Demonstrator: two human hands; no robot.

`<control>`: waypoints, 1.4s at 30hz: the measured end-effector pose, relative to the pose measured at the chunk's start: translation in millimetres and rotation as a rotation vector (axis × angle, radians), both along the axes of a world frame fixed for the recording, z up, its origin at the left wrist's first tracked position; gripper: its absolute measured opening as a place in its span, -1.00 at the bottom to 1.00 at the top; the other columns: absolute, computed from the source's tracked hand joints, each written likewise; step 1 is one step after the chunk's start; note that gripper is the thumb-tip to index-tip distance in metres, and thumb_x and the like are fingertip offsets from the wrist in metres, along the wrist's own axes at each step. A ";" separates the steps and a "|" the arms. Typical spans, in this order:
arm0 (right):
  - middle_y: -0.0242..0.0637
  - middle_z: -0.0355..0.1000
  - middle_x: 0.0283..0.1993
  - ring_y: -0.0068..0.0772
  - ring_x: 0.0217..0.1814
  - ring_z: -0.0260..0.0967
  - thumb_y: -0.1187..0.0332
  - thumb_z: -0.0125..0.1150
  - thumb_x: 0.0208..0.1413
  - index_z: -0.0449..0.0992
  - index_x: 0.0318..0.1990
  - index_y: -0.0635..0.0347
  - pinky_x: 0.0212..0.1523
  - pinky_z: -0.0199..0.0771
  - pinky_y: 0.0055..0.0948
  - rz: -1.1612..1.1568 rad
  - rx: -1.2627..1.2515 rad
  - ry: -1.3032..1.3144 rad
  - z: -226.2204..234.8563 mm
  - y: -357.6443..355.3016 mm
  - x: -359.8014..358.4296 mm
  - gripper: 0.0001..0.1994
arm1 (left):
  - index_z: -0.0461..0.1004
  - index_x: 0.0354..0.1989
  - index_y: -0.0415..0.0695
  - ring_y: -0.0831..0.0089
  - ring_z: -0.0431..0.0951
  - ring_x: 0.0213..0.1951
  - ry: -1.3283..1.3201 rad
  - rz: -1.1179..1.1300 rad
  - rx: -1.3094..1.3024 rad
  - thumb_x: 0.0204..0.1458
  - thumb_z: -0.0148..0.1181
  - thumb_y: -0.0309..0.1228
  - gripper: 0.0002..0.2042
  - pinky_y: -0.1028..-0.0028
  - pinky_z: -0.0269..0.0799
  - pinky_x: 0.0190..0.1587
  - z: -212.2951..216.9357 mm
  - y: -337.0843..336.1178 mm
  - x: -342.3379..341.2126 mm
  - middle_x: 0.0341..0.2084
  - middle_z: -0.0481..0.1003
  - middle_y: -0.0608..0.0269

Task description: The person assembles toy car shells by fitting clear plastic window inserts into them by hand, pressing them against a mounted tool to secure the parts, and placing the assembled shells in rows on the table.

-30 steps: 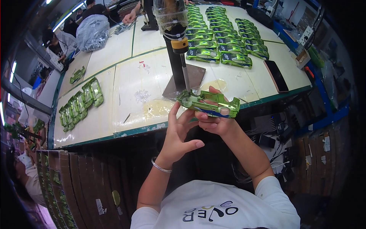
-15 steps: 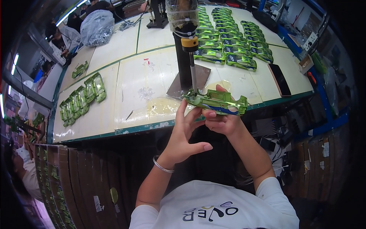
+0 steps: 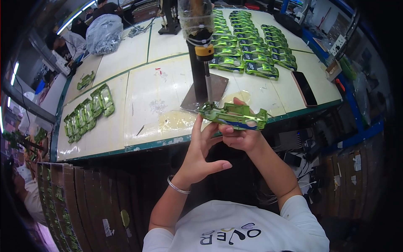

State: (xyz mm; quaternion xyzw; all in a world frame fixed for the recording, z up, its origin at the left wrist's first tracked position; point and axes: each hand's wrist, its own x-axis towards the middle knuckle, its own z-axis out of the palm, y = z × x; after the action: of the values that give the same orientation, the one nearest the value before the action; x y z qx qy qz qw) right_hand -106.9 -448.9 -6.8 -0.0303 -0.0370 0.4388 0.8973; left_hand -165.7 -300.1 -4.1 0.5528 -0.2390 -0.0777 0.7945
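My right hand (image 3: 242, 136) grips a shiny green toy car body (image 3: 233, 115) from below, holding it level just above the near edge of the white table (image 3: 126, 105). My left hand (image 3: 200, 153) is open with fingers spread; its fingertips rest against the car body's left end. Directly behind the car stands a dispenser stand (image 3: 200, 50) with a clear bottle on top, a yellow collar and a thin nozzle pointing down toward the car.
Rows of finished green car bodies (image 3: 247, 46) fill the table's far right. More green bodies (image 3: 86, 114) lie at the left. A black phone (image 3: 305, 88) lies on the right. Cardboard boxes (image 3: 75, 201) stand below the table. Another person (image 3: 75, 38) works at far left.
The car body has stayed under the nozzle while my left fingers shifted along its left end; the camera view tilted slightly.
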 end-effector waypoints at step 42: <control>-0.18 0.34 -0.09 -0.25 -0.06 0.28 0.29 0.31 -0.35 0.38 -0.06 -0.02 -0.08 0.26 -0.41 -0.557 -1.856 -1.530 -6.9 -43.0 205.9 -0.47 | 0.40 -0.32 -0.21 0.43 0.43 -0.39 0.366 0.490 1.337 -0.09 0.05 -0.46 -0.84 0.55 0.35 -0.37 -288.6 348.9 -298.6 -0.44 0.45 0.18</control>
State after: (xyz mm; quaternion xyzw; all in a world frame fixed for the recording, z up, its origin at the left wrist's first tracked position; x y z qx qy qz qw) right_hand 99.0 -491.9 -13.7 -0.9114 -0.2191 -0.0379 0.3464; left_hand -464.3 48.9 -292.7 0.9351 0.1264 -0.1181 0.3093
